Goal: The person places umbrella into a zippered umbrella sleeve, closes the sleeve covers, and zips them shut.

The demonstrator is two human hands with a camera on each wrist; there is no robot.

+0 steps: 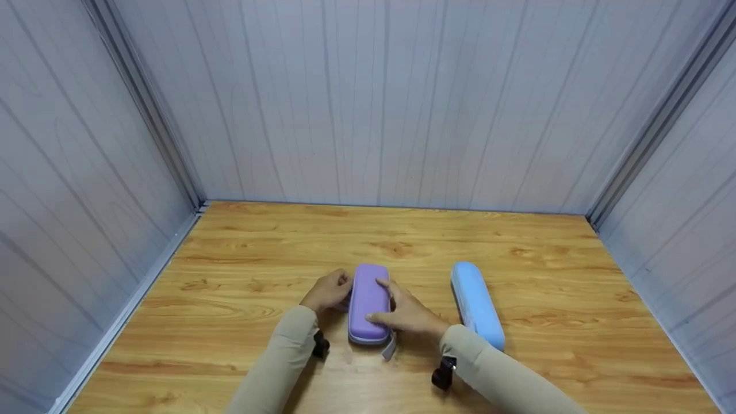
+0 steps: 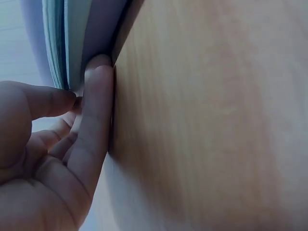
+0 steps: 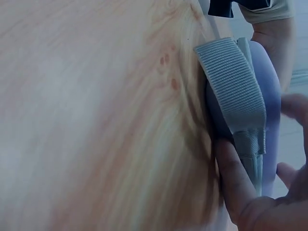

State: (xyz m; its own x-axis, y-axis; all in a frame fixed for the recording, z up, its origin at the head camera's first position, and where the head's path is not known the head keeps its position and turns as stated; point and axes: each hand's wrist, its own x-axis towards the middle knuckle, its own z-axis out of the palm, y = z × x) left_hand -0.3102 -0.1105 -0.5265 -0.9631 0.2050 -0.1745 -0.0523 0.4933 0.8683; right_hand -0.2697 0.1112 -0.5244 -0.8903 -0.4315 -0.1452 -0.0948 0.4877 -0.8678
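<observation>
A purple zippered pencil case [image 1: 369,305] lies on the table between my two hands, its long side running away from me. At its left edge my left hand [image 1: 329,292] pinches at the zipper with thumb and forefinger; the zipper pull is mostly hidden by the fingertips. The left wrist view shows the thumb [image 2: 53,100] right at the pale zipper seam [image 2: 57,48]. My right hand [image 1: 409,311] grips the case from the right, with fingers on its top and one low along its side. A grey ribbed strap [image 3: 233,84] hangs from the near right end.
A light blue case [image 1: 477,302] lies to the right, just beyond my right forearm. Pale panel walls [image 1: 368,103] enclose the wooden table [image 1: 259,247] at the back and both sides. Each wrist wears a small black camera mount [image 1: 444,374].
</observation>
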